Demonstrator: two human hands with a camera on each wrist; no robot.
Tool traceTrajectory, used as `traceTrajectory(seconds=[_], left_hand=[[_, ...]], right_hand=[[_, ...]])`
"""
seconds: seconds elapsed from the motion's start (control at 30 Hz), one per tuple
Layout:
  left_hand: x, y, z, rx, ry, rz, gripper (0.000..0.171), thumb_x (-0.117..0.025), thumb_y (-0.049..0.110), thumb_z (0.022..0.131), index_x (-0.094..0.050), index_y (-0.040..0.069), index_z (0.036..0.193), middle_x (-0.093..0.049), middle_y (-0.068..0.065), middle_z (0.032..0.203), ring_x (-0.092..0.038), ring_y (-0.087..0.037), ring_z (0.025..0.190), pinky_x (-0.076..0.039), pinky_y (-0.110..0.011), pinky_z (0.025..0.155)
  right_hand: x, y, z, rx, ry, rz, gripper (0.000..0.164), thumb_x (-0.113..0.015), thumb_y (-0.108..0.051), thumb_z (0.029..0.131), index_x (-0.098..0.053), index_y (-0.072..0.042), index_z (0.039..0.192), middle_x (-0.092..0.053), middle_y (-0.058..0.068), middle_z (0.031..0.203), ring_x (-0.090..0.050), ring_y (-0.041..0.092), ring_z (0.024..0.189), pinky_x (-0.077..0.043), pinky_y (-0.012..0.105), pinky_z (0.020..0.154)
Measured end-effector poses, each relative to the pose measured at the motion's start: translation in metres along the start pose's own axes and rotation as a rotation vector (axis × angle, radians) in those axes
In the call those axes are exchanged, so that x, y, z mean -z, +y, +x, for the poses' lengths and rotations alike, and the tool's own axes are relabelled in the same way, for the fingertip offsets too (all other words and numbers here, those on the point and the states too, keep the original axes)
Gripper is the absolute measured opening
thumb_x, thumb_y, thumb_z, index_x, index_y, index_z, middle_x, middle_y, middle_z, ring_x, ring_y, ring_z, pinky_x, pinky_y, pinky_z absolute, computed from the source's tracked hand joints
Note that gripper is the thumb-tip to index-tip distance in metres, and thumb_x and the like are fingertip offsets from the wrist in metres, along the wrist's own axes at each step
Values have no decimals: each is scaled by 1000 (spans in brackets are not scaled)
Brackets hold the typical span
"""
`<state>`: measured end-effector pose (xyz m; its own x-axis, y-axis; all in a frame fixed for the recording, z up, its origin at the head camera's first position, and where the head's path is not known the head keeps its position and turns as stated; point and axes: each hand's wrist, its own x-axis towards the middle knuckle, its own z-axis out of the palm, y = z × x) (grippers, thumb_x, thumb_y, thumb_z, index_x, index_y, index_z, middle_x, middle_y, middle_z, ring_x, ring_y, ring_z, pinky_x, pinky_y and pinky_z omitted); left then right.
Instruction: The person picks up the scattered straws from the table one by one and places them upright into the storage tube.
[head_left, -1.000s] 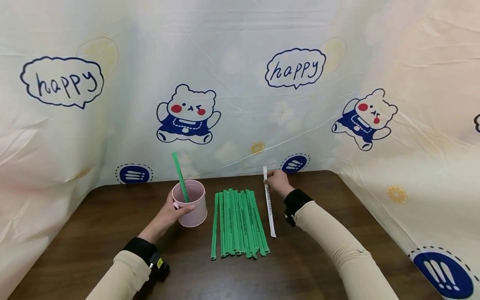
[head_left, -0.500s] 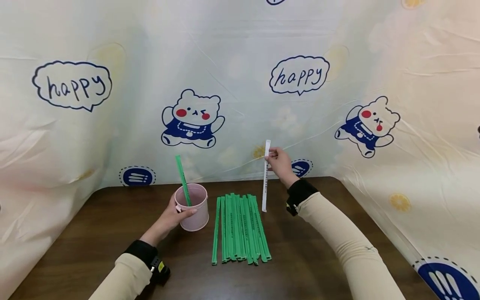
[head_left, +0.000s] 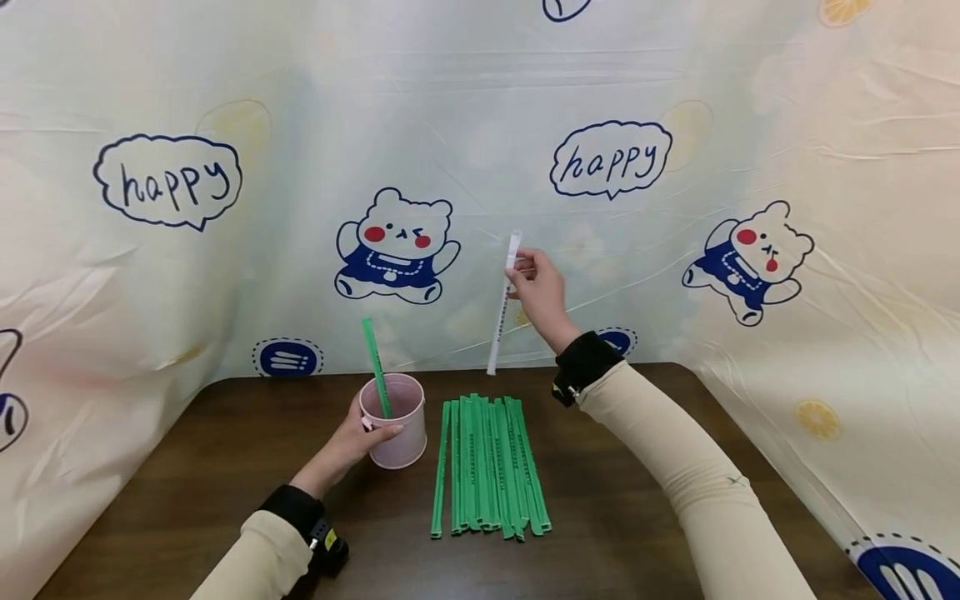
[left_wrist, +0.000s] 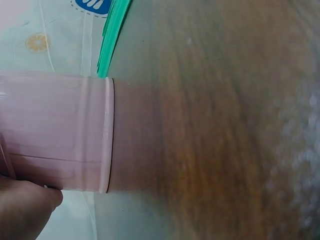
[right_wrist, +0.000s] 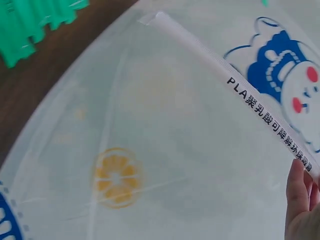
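My left hand (head_left: 358, 437) grips the side of a small pink bucket (head_left: 400, 446) on the table, thumb across its front. One green wrapped straw (head_left: 377, 367) leans in the bucket, its upper part above the rim. The bucket's wall (left_wrist: 55, 130) fills the left side of the left wrist view. Up in the air, my right hand (head_left: 542, 293) pinches a white paper-wrapped straw (head_left: 502, 317) near its top end. Black print runs along that white wrapper (right_wrist: 235, 85) in the right wrist view. The straw hangs slightly tilted, its lower end above the table's back edge.
A row of several green wrapped straws (head_left: 491, 467) lies side by side on the brown table (head_left: 637, 500), right of the bucket. Behind the table hangs a pale curtain (head_left: 487, 108) with printed bears and lettering.
My right hand has lifted the white straw off the table, then higher and leftward. My left hand stays on the bucket. The head view has shifted a little.
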<state>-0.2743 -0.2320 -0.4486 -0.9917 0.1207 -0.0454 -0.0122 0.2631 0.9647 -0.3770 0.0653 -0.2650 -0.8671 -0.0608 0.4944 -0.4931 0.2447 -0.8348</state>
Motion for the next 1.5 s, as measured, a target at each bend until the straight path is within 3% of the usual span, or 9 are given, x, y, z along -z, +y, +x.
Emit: traceTrajectory(seconds=[0.13, 0.33, 0.53, 0.7, 1.07, 1.23, 1.5], left_hand=[[1, 1, 0, -12, 1, 1, 102, -71, 24, 95, 6, 10, 161, -16, -26, 164, -22, -46, 150, -22, -70, 123], [1, 3, 0, -24, 3, 8, 102, -71, 24, 95, 6, 8, 161, -17, -27, 163, -23, -47, 150, -23, -70, 122], [3, 2, 2, -26, 9, 13, 102, -71, 25, 95, 5, 8, 161, -17, -27, 163, -22, -46, 150, -21, -69, 123], [4, 1, 4, -27, 21, 14, 102, -71, 24, 95, 5, 9, 161, -18, -27, 163, -23, -46, 151, -20, -69, 124], [-1, 0, -1, -20, 8, -13, 102, -70, 23, 95, 5, 9, 161, -15, -27, 165, -22, -47, 150, -20, -70, 123], [-2, -1, -1, -37, 0, -19, 103, -71, 23, 94, 6, 8, 161, -13, -27, 165, -23, -47, 149, -20, -69, 124], [-1, -1, 1, -45, 0, -16, 101, -70, 22, 95, 5, 8, 161, -13, -27, 165, -22, -47, 149, -20, -70, 123]], right_hand=[[-12, -21, 5, 28, 3, 51, 35, -61, -3, 100, -55, 4, 134, -62, 22, 116, -65, 33, 106, -63, 27, 75], [-33, -45, 7, 54, -26, 96, 36, -62, -3, 100, -55, 3, 135, -62, 21, 116, -65, 29, 104, -64, 35, 79], [-55, -59, 1, 80, -73, 123, 36, -62, -3, 100, -55, 3, 134, -63, 23, 117, -66, 37, 109, -64, 41, 83], [-74, -65, -5, 100, -115, 121, 35, -61, -2, 100, -55, 3, 134, -63, 23, 115, -67, 36, 107, -64, 35, 80], [-106, -51, -27, 91, -201, 108, 33, -63, -3, 99, -58, 3, 131, -66, 24, 111, -66, 29, 95, -64, 30, 76], [-118, -38, -34, 87, -236, 81, 32, -63, -2, 99, -59, 4, 130, -67, 25, 113, -67, 32, 98, -63, 28, 73], [-136, -17, -48, 40, -278, 68, 32, -62, -1, 99, -59, 3, 131, -67, 25, 113, -66, 31, 97, -64, 37, 77]])
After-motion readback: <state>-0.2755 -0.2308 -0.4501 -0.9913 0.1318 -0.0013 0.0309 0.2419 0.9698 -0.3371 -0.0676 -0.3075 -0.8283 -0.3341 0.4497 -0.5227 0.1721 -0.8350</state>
